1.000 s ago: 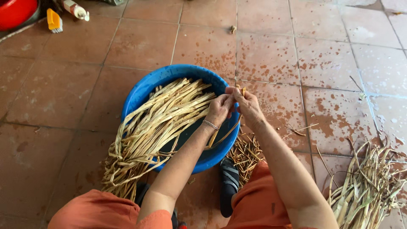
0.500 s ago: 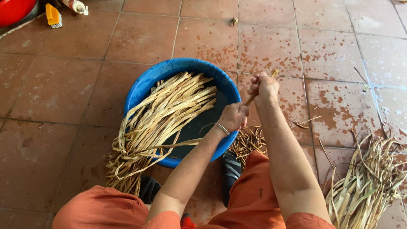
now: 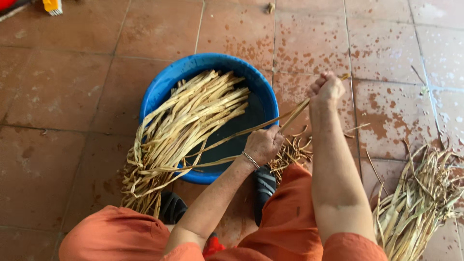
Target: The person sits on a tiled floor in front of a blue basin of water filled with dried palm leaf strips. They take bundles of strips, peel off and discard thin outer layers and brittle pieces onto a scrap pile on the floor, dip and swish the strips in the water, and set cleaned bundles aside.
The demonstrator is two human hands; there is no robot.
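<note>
Soft even daylight, faint shadows, no glare, sharp focus, slight edge distortion

Terracotta tile floor [image 3: 72,96], viewed from above, is showing pale grout lines and is carrying whitish speckles and worn patches toward the right. Even daylight is falling across it. A yellow brush [image 3: 52,6] is lying at the upper left edge.

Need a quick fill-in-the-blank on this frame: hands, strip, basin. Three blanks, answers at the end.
1. The pale dried plant strips lie across a round plastic basin coloured ____.
2. The right hand and left hand pull one thin strip between them, the ____ hand farther from the body.
3. The metal bracelet sits on the ____ wrist.

Missing: blue; right; left
</note>
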